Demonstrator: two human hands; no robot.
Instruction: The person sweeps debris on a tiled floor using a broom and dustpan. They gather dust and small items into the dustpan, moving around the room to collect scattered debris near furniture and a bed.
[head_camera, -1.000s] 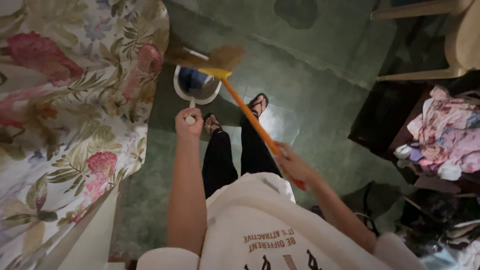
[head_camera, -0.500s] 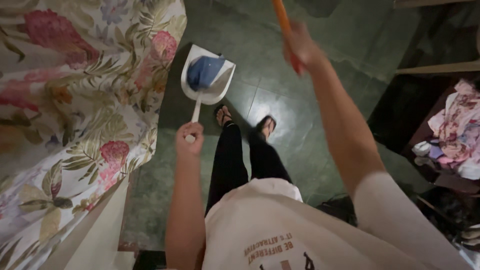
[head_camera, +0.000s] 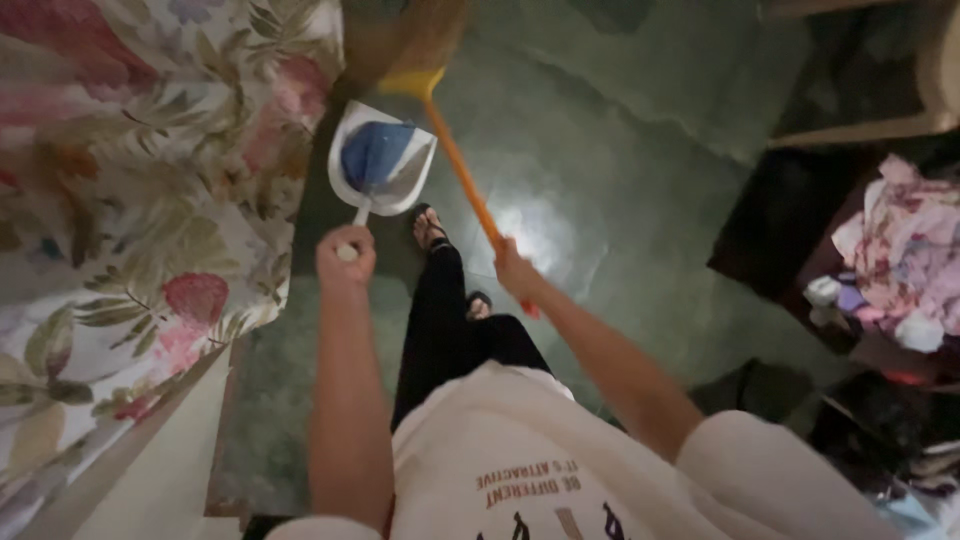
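My left hand (head_camera: 345, 256) grips the white handle of a white dustpan (head_camera: 400, 185) that rests low over the green floor, with a blue crumpled thing (head_camera: 372, 155) lying in it. My right hand (head_camera: 517, 272) is closed around the orange stick of a broom (head_camera: 462, 180). The broom's yellow head and brown bristles (head_camera: 420, 45) reach the floor just beyond the dustpan's far edge, next to the flowered cloth. My sandalled feet (head_camera: 430, 228) stand just behind the pan.
A bed with a flowered cover (head_camera: 130, 180) fills the left side. On the right stand a dark table piled with clothes (head_camera: 900, 260) and pale chair legs (head_camera: 860, 130). Dark bags (head_camera: 770, 390) lie on the green tiled floor (head_camera: 620, 150).
My right hand came down from its raised position and the broom head is back on the floor beyond the dustpan. The left hand and dustpan shifted slightly left.
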